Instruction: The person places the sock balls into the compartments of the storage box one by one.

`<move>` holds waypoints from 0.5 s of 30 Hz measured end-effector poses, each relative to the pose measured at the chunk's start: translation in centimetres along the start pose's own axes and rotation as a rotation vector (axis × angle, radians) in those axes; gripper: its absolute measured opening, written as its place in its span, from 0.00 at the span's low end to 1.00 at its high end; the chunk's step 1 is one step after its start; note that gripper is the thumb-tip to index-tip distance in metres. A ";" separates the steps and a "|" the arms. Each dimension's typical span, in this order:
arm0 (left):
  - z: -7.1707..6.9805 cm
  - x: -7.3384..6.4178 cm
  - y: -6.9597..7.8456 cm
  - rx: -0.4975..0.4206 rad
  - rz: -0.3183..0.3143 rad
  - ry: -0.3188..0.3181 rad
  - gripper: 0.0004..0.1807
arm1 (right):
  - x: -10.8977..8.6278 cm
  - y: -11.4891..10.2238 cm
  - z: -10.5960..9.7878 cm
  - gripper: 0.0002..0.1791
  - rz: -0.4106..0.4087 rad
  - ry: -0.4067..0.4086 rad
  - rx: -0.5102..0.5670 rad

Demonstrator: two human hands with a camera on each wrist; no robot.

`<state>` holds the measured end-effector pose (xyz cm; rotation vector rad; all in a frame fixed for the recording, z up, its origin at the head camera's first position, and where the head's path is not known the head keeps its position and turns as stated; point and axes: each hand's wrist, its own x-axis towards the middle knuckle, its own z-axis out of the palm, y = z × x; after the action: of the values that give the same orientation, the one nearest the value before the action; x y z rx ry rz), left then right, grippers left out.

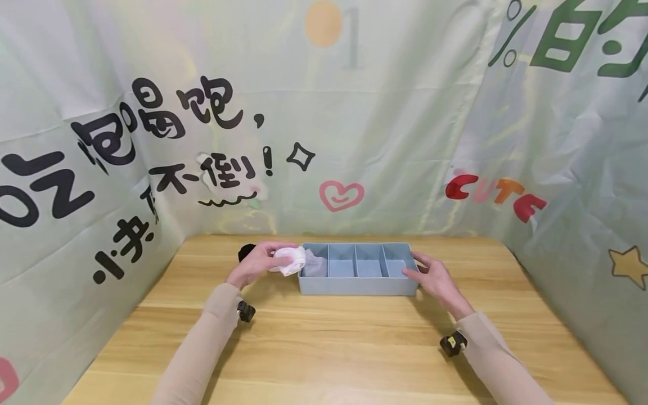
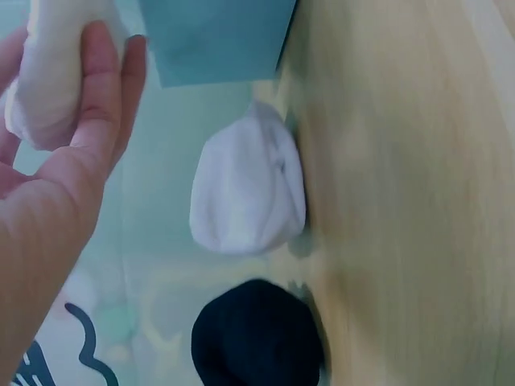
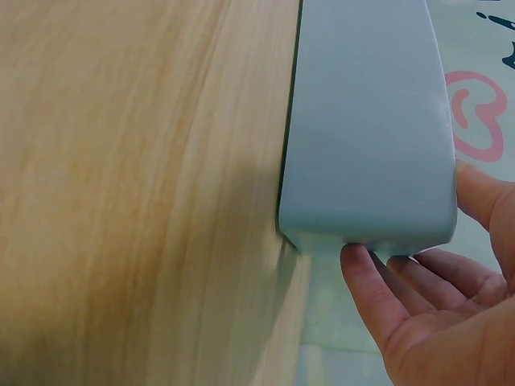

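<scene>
My left hand [image 1: 260, 260] pinches a rolled white sock [image 1: 291, 261] at the left end of a pale blue divided box [image 1: 358, 287]. In the left wrist view the thumb and fingers hold the sock's sides, close to the box. A pale lilac-grey cloth bundle [image 1: 316, 265] sits in the box's leftmost compartment; the other compartments hold nothing. My right hand [image 1: 436, 277] grips the box's right end. Its thumb reaches over the rim, and in the right wrist view the fingertips [image 3: 354, 256] touch the end wall.
Beyond the box's left end, another white rolled bundle [image 2: 248, 189] and a black one [image 2: 257, 334] lie on the wooden table [image 1: 324, 349]. A printed cloth backdrop [image 1: 395, 140] rises behind the table and along both sides.
</scene>
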<state>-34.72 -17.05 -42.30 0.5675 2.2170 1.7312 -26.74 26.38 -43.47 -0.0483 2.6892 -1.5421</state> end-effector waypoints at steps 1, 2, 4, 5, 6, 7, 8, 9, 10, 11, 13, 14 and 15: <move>0.2 0.1 0.0 -0.005 0.018 -0.006 0.27 | 0.0 0.0 0.0 0.40 -0.001 0.001 -0.002; 0.5 0.2 0.1 -0.010 0.033 -0.010 0.27 | 0.0 -0.1 0.0 0.40 -0.002 0.003 -0.008; 1.1 0.4 0.3 -0.008 0.067 -0.021 0.27 | 0.0 -0.1 -0.1 0.40 -0.004 0.006 -0.019; 1.4 0.5 0.3 -0.009 0.083 -0.027 0.27 | 0.0 -0.2 -0.1 0.40 -0.001 0.008 -0.020; 1.6 0.6 0.4 -0.007 0.095 -0.031 0.27 | 0.0 -0.2 -0.1 0.40 -0.001 0.008 -0.024; 1.9 0.7 0.4 -0.002 0.103 -0.029 0.26 | 0.0 -0.2 -0.1 0.40 -0.003 0.006 -0.027; 2.2 0.9 0.5 0.004 0.111 -0.028 0.25 | 0.0 -0.2 -0.1 0.40 -0.006 0.006 -0.029; 2.4 1.0 0.5 0.011 0.118 -0.026 0.24 | 0.0 -0.2 -0.1 0.40 -0.008 0.006 -0.027; 2.6 1.3 0.5 0.018 0.124 -0.024 0.23 | 0.0 -0.2 -0.1 0.40 -0.008 0.008 -0.023; 2.8 1.4 0.4 0.022 0.132 -0.025 0.22 | 0.0 -0.2 0.0 0.40 -0.008 0.009 -0.021; 3.1 1.7 0.3 0.025 0.142 -0.021 0.21 | 0.0 -0.2 -0.1 0.41 -0.009 0.008 -0.025; 3.2 1.8 0.2 0.026 0.151 -0.016 0.21 | 0.0 -0.2 0.0 0.41 -0.007 0.010 -0.026; 3.4 1.9 0.2 0.033 0.161 -0.009 0.21 | 0.0 -0.2 0.0 0.41 -0.005 0.010 -0.029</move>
<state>-34.90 -13.20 -42.93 0.7788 2.2523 1.7667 -26.72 26.32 -43.31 -0.0488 2.7210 -1.5089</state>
